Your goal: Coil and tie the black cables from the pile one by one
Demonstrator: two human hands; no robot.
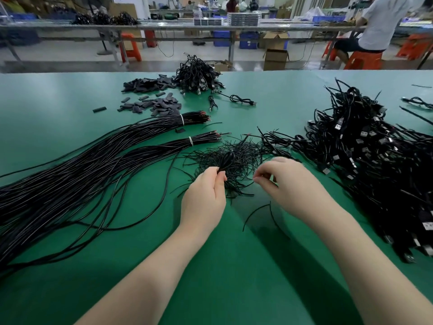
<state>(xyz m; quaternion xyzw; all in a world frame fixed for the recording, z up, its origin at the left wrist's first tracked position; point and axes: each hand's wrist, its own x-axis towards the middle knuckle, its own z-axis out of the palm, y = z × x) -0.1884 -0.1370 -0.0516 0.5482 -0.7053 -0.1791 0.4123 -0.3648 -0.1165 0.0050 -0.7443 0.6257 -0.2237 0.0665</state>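
Left hand pinched coiled cable, loop pointing away; right hand, just beside, pinched thin tie from tie heap ahead.

A coiled black cable stands upright as a narrow loop, pinched at its lower end above a scattered heap of thin black ties at the centre of the green counter. Long straight black cables lie in a fanned pile at the left; two bundles in it are each bound by a white band near their stripped ends. A large pile of finished coiled cables with plugs sits at the right. A smaller pile lies at the far edge.
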